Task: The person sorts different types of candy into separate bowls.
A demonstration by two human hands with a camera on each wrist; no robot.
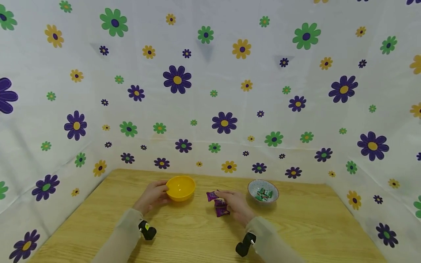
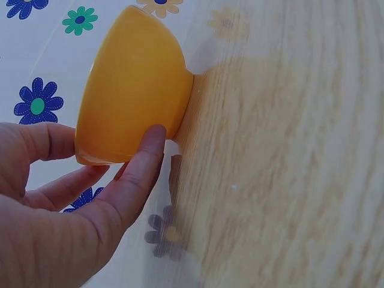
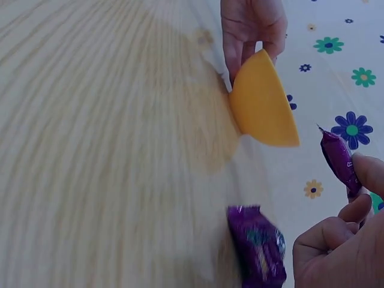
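Observation:
My left hand [image 1: 152,197] holds the rim of a yellow bowl [image 1: 181,187] that stands on the table. In the left wrist view, the thumb lies along the outer wall of the bowl [image 2: 132,84] and the fingers reach its rim. My right hand [image 1: 239,207] pinches a candy in a purple wrapper [image 1: 212,196] between thumb and fingers. The right wrist view shows this purple candy [image 3: 339,159] raised above the table, with the yellow bowl beyond it. Below the right hand, more purple-wrapped candies [image 1: 222,211] lie close together on the table, partly covered by the fingers.
A speckled bowl with a dark rim [image 1: 252,185] stands right of my right hand, with several green-wrapped candies [image 1: 264,194] inside. The wooden table [image 1: 184,233] ends at a flower-printed white cloth [image 1: 204,106] at the back and both sides.

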